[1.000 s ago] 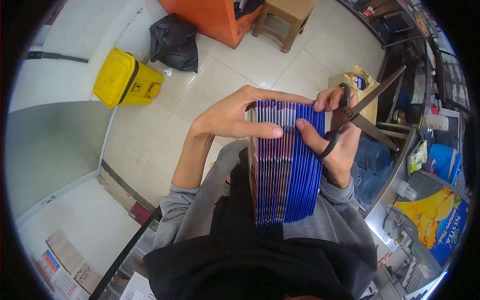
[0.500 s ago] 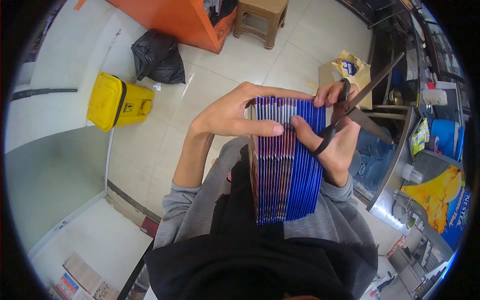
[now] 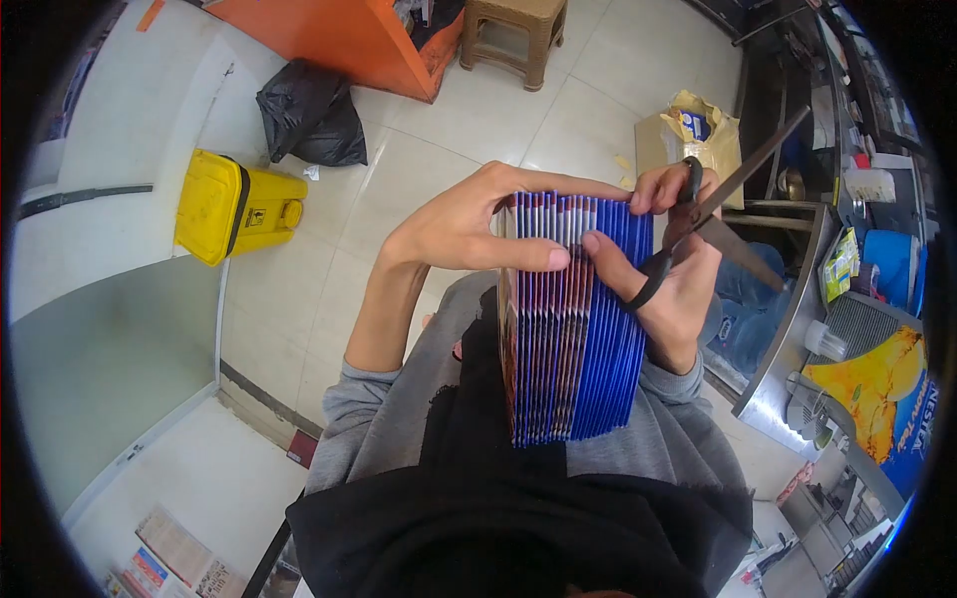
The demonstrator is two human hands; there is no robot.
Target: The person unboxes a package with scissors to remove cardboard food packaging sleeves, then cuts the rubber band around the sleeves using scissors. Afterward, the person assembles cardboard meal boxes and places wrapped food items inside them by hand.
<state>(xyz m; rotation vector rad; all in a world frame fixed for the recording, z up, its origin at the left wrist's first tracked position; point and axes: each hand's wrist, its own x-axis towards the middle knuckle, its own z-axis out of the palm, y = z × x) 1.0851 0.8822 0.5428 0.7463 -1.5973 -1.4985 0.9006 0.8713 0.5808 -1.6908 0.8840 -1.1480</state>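
Only one brand comes through clearly to me: "NESTEA", on the panel at the right edge.
From my end of the feed, I read "NESTEA" in white capitals on the blue part of the yellow-and-blue panel (image 3: 865, 384), the word turned to run up the frame's right side. A smaller line beside it ends in "Tea"; its beginning is hard for me to make out. The yellow bin (image 3: 211, 209) at left bears a dark pictogram label (image 3: 257, 216) with lettering too small for me. Printed sheets (image 3: 179, 548) at lower left and the green-and-white packet (image 3: 840, 266) at right carry print I cannot resolve.
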